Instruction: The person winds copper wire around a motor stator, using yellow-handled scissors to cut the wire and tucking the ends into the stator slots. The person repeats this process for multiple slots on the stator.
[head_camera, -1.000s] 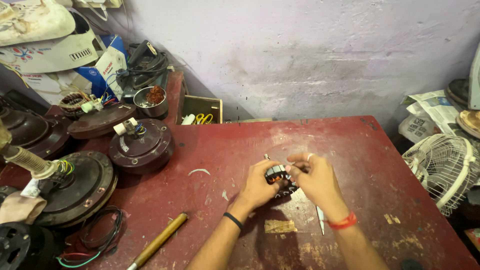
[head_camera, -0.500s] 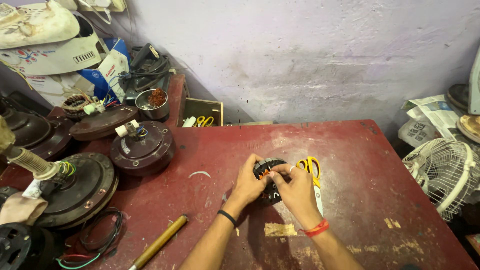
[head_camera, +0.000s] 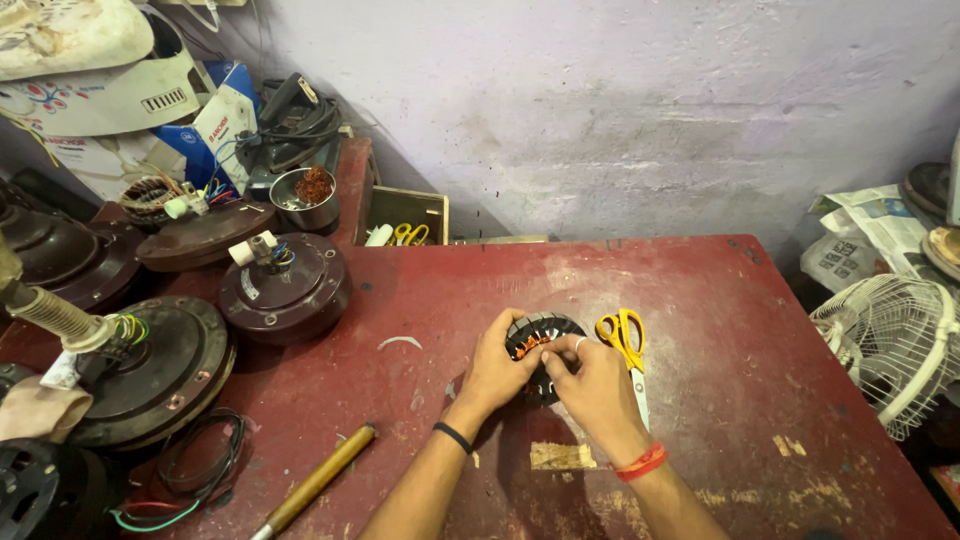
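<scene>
Stator (head_camera: 545, 335) mid-table, both hands' fingers (head_camera: 556, 355) on it, scissors (head_camera: 622, 338) beside

Both bare forearms reach up from the bottom edge of the view and angle toward each other, meeting near the middle. The left hand (head_camera: 497, 372) lies palm down with its fingers curled forward and its thumb tucked inward; a thin black band circles its wrist. The right hand (head_camera: 590, 385) sits just beside it, touching it at the fingertips, with the fingers bent and pinched together; a ring shows on one finger and a red band circles its wrist.
</scene>
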